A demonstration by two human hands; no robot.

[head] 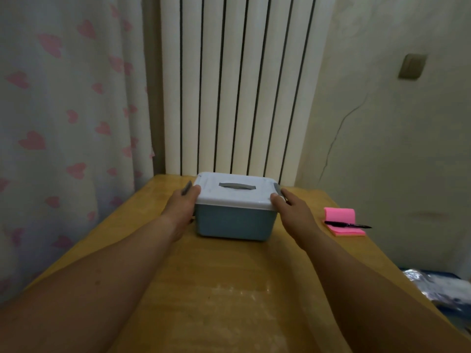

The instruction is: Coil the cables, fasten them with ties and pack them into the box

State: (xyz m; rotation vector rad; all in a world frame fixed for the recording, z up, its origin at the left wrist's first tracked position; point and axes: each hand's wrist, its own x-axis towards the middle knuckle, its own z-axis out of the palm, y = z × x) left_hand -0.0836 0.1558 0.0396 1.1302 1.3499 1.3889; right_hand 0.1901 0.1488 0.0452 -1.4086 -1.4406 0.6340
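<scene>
A small blue plastic box (pixel 233 222) with a pale lid (pixel 234 200) sits shut at the far end of the wooden worktop (pixel 216 289). It looks rigid, light and smooth; the lid ends or the grey recessed handle (pixel 237 186) seem the surest holds. What it holds is hidden. The left hand (pixel 182 210) and right hand (pixel 293 212) each clasp a lid end, grip closed on the box. A pink notepad (pixel 340 215) and pen (pixel 348 224) lie nearby.

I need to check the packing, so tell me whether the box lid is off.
No: the white lid sits on the blue box, with the left hand and right hand holding its sides.
</scene>
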